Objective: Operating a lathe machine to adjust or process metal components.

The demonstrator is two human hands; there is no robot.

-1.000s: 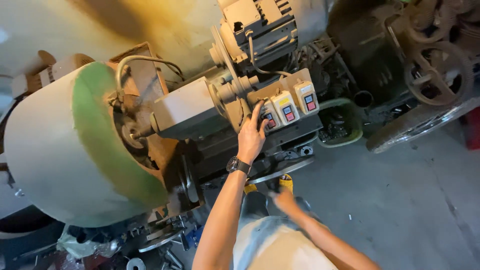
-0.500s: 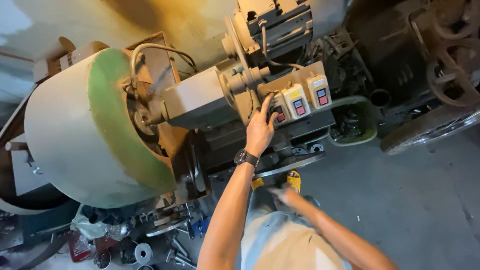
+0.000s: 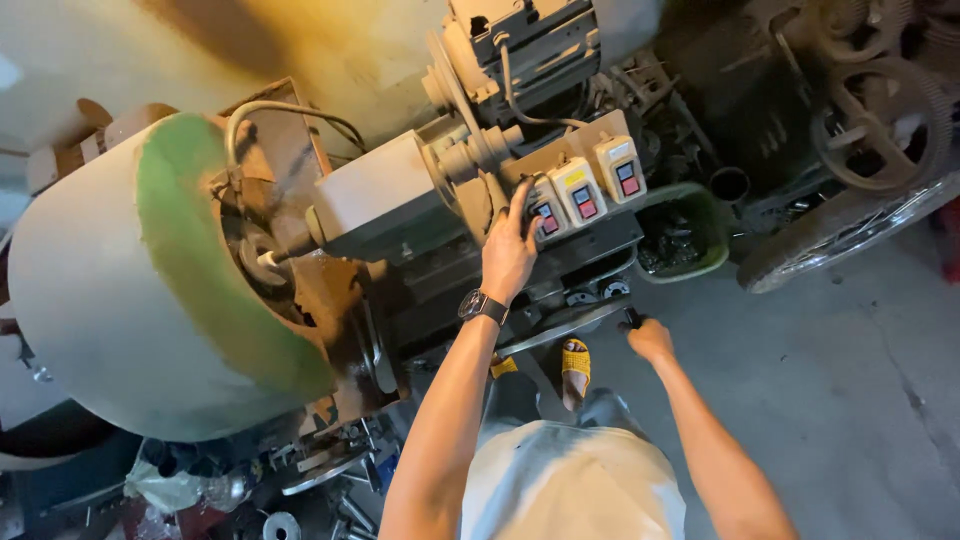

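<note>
Fingers of the left hand (image 3: 508, 252) press against the leftmost of three cream switch boxes (image 3: 583, 190), each with a dark and a red button, mounted in a row on the front of a worn, oil-stained machine (image 3: 400, 210); the hand is spread flat on the panel and holds nothing, a dark wristwatch (image 3: 483, 305) at its wrist. Lower and to the right, the right hand (image 3: 650, 340) is curled around a small dark handle (image 3: 630, 318) at the end of a long metal lever (image 3: 560, 325) that runs beneath the machine's front edge; the grip looks closed, though the fingers are partly hidden. Between the two forearms, a yellow sandal (image 3: 574, 365) shows on the concrete floor (image 3: 850, 400), just under the lever, with light shorts (image 3: 570, 480) below it. Left of the switch panel sits a large cream drum with a green band (image 3: 170, 280), a pale cable (image 3: 290, 110) looping over its hub. Behind the switches stands a stepped pulley (image 3: 470, 150) and a motor housing (image 3: 540, 40). Right of the panel, a green bin (image 3: 690, 235) holds dark scrap, and beyond it stand rusted gear wheels (image 3: 880, 120). Loose metal parts (image 3: 300, 490) lie heaped at lower left.
</note>
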